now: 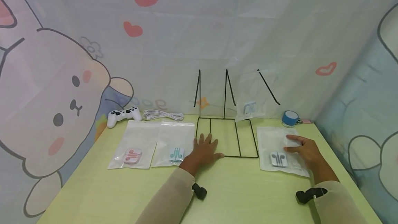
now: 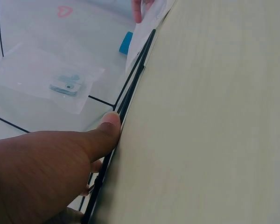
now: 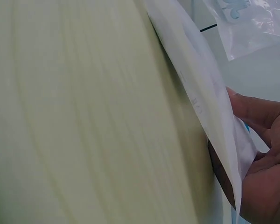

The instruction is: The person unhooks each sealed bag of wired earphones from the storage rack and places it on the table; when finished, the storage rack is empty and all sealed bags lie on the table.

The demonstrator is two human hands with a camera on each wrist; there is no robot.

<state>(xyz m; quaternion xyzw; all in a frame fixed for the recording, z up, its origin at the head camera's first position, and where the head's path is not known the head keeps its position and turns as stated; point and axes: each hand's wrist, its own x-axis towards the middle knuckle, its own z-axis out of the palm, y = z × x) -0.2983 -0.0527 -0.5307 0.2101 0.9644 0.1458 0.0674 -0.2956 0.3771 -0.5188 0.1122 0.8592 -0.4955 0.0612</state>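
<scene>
My left hand (image 1: 203,153) rests with spread fingers on the base of a black wire rack (image 1: 225,118); its thumb (image 2: 109,123) touches the front bar. At the right, my right hand (image 1: 308,151) grips the edge of a clear-and-white zip bag (image 1: 267,141) holding dark-grey-and-white earphones (image 1: 278,159). The thumb (image 3: 245,105) lies on the bag's face, and a dark part of the hand shows under the raised edge; the other fingers are mostly hidden. Another zip bag (image 1: 248,92), with pale blue earphones (image 1: 250,108), hangs on the rack's right hook.
Left of the rack lie zip bags with pink earphones (image 1: 132,156) and teal earphones (image 1: 176,155). Behind them are a white game controller (image 1: 123,114) and a coiled white cable (image 1: 163,114). A blue-and-white round item (image 1: 290,118) and scissors (image 1: 299,121) stand back right.
</scene>
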